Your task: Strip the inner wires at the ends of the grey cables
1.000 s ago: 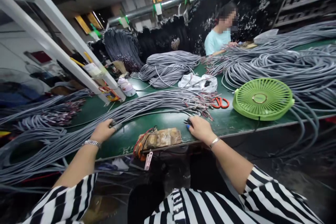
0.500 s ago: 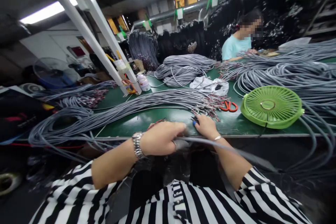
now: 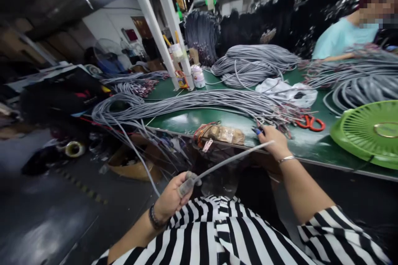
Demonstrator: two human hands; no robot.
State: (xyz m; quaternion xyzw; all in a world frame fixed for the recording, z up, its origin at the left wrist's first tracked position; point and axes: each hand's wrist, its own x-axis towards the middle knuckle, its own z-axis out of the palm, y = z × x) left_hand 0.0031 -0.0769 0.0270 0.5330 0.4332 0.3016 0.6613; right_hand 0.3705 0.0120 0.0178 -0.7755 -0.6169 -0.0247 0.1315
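Observation:
My left hand (image 3: 174,196) is closed around a grey cable (image 3: 226,160), low in front of my striped shirt. A greyish cover shows on its thumb. From that grip the cable slants up to the right, and its tip overlaps my right hand in view. My right hand (image 3: 273,143) is at the bench edge, closed on a small black-and-blue hand tool (image 3: 257,131) whose exact kind I cannot make out. Just beyond lie the stripped red and white ends of a long bundle of grey cables (image 3: 186,101). Orange-handled scissors (image 3: 311,123) lie to the right of those ends.
A taped brown block (image 3: 228,134) with wires lies on the green bench (image 3: 177,122). A green fan (image 3: 370,132) stands at right, a plastic bag (image 3: 287,91) and coiled cables (image 3: 255,62) behind. White posts (image 3: 155,20) rise from the bench. A co-worker (image 3: 345,37) sits opposite.
My left hand has swung down and left, from the bench edge to near my lap, drawing the cable along. The view has turned left. My right hand still holds the tool.

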